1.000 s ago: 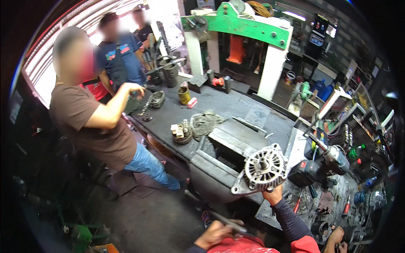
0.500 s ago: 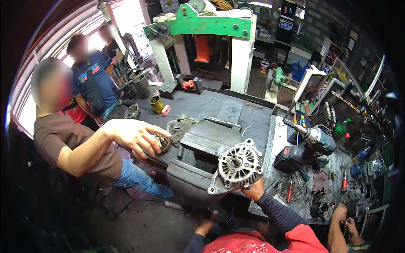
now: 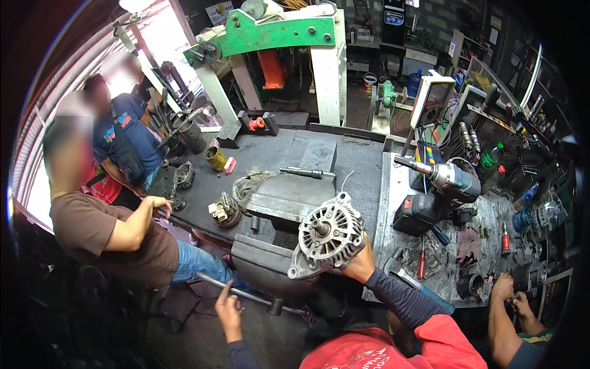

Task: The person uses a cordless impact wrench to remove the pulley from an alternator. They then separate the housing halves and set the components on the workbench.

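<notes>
My right hand (image 3: 361,263) grips a silver alternator (image 3: 330,229) from behind and below. Its round vented face and central shaft are turned upward, and a mounting ear sticks out at the lower left. The alternator is held up just right of a large bench vise (image 3: 289,195), partly covering it. Nothing is in my left hand (image 3: 230,312), which is raised with the index finger extended, near the vise's long handle bar (image 3: 249,294). A second part with a round body and pale fittings (image 3: 225,212) lies left of the vise, beside a grey rag (image 3: 246,186).
A cordless impact wrench (image 3: 447,178) stands on the right bench, near a red screwdriver (image 3: 421,265) and a blue-handled tool (image 3: 433,296). A co-worker's hands (image 3: 505,288) work at lower right. A person in brown (image 3: 104,230) stands left. A green-and-white press frame (image 3: 264,37) rises behind.
The person in brown has drawn their outstretched arm back from over the bench. My left hand has moved left and up. The alternator appears slightly farther left as the view shifts.
</notes>
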Demonstrator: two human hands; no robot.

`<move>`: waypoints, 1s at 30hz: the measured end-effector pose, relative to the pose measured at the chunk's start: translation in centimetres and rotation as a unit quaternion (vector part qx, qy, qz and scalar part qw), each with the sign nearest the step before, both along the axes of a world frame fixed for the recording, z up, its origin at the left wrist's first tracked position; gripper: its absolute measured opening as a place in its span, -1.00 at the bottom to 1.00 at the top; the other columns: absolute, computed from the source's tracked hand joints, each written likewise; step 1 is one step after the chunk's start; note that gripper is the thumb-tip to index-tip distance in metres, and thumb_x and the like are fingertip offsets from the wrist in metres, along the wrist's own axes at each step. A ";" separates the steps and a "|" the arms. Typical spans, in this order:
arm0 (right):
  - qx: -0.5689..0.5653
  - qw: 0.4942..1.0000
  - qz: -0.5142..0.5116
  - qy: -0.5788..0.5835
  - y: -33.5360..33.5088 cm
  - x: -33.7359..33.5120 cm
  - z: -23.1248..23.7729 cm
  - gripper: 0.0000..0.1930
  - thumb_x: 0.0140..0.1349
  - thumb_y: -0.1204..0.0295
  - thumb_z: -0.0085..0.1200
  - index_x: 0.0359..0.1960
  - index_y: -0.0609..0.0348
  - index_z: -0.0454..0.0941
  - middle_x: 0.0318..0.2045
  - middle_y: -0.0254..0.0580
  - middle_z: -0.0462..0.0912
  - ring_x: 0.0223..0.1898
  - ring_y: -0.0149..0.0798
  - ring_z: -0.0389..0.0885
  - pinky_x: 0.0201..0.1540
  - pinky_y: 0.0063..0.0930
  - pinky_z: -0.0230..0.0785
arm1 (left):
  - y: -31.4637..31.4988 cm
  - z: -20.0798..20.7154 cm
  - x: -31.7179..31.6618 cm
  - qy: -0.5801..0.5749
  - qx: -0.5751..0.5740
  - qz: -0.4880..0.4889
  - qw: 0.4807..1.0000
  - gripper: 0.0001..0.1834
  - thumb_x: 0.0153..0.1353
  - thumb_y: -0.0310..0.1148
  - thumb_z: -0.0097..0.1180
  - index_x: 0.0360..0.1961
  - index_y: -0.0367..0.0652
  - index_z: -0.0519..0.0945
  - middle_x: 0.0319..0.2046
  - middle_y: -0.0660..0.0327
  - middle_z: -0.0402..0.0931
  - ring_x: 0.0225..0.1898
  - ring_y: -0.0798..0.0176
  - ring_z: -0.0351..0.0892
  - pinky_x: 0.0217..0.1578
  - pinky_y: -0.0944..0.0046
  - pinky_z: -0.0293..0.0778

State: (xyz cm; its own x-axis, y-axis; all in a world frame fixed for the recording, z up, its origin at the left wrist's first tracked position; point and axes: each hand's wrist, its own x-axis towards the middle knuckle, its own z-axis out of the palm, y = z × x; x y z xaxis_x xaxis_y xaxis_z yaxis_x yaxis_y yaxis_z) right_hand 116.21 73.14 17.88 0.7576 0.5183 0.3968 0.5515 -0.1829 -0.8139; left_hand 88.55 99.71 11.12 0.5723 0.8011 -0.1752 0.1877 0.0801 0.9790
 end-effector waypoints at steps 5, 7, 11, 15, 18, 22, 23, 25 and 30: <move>0.011 1.000 -0.017 -0.013 0.1 -0.2 0.3 -0.64 -0.01 0.31 0.47 -0.14 0.13 0.77 -0.24 -0.06 0.81 -0.23 0.07 0.78 -0.17 -0.20 0.60 | -8.2 -14.0 1.4 0.142 0.086 -0.190 0.968 -0.50 0.18 -0.47 0.14 0.19 -0.27 0.61 0.01 0.06 0.68 -0.05 0.10 0.66 0.04 0.17 0.52; -0.003 0.998 -0.005 -0.062 0.2 0.1 0.1 -0.62 0.00 0.29 0.45 -0.12 0.10 0.76 -0.21 -0.05 0.80 -0.20 0.09 0.77 -0.14 -0.16 0.60 | -13.4 -14.9 1.3 0.215 -0.099 -0.266 0.934 -0.64 0.20 -0.34 0.25 -0.04 -0.36 0.69 -0.09 0.05 0.72 0.02 0.08 0.65 0.16 0.17 0.47; 0.021 1.000 0.018 0.006 0.3 0.1 -0.8 -0.61 0.01 0.29 0.46 -0.09 0.11 0.75 -0.18 -0.06 0.80 -0.18 0.06 0.77 -0.10 -0.21 0.59 | -17.1 -5.7 -0.3 0.010 -0.444 -0.438 0.782 -0.51 0.26 -0.46 0.24 0.21 -0.43 0.57 -0.10 0.05 0.73 -0.07 0.22 0.67 0.07 0.23 0.51; 0.025 0.999 0.024 -0.028 0.2 0.3 -2.0 -0.58 0.01 0.35 0.47 -0.05 0.17 0.73 -0.13 -0.03 0.79 -0.12 0.02 0.77 0.00 -0.24 0.59 | -12.2 6.5 -1.2 -0.177 -0.444 -0.290 0.829 -0.22 0.06 -0.48 0.23 0.37 -0.49 0.40 -0.33 -0.12 0.71 -0.30 -0.03 0.76 0.05 0.01 0.64; -0.003 0.999 0.046 0.024 -0.4 0.5 -2.9 -0.55 0.00 0.40 0.47 -0.03 0.22 0.70 -0.08 -0.04 0.79 -0.08 -0.12 0.76 0.07 -0.27 0.56 | -7.3 8.9 -1.2 -0.024 -0.018 -0.150 0.988 -0.35 0.20 -0.63 -0.01 0.37 -0.25 0.53 -0.50 0.17 0.61 -0.51 0.31 0.63 -0.51 0.39 0.54; 0.001 0.998 0.031 0.053 -0.4 0.7 -4.6 -0.47 -0.02 0.38 0.51 0.04 0.24 0.67 -0.02 -0.09 0.76 0.00 -0.17 0.72 0.15 -0.31 0.51 | -2.3 0.3 0.3 0.090 0.362 -0.012 0.928 -0.44 0.21 -0.67 0.03 0.26 -0.25 0.61 -0.52 0.24 0.58 -0.55 0.30 0.56 -0.42 0.27 0.55; 0.021 0.995 0.043 0.086 -0.4 0.7 -5.1 -0.46 -0.02 0.39 0.51 0.05 0.25 0.67 0.00 -0.10 0.75 0.02 -0.20 0.71 0.17 -0.31 0.50 | -2.3 -3.1 0.6 0.112 0.418 0.004 0.902 -0.49 0.19 -0.66 0.08 0.21 -0.26 0.63 -0.46 0.18 0.61 -0.48 0.24 0.61 -0.35 0.20 0.57; 0.030 0.995 0.035 0.090 -0.5 0.7 -6.0 -0.38 -0.06 0.43 0.55 0.11 0.27 0.62 0.03 -0.15 0.73 0.06 -0.24 0.68 0.22 -0.30 0.48 | -3.4 -9.6 1.1 0.200 0.384 0.022 0.901 -0.55 0.17 -0.63 0.20 0.13 -0.29 0.64 -0.26 0.03 0.71 -0.27 0.10 0.73 -0.15 0.08 0.61; -0.054 0.998 0.029 0.000 -1.3 0.8 -7.9 -0.25 -0.09 0.31 0.57 0.21 0.23 0.57 0.14 -0.10 0.66 0.22 -0.11 0.58 0.38 -0.22 0.31 | -15.5 -20.1 3.4 0.142 -0.158 -0.209 0.955 -0.62 0.38 -0.17 0.29 0.06 -0.21 0.67 0.19 0.10 0.62 0.22 0.23 0.56 0.10 0.15 0.56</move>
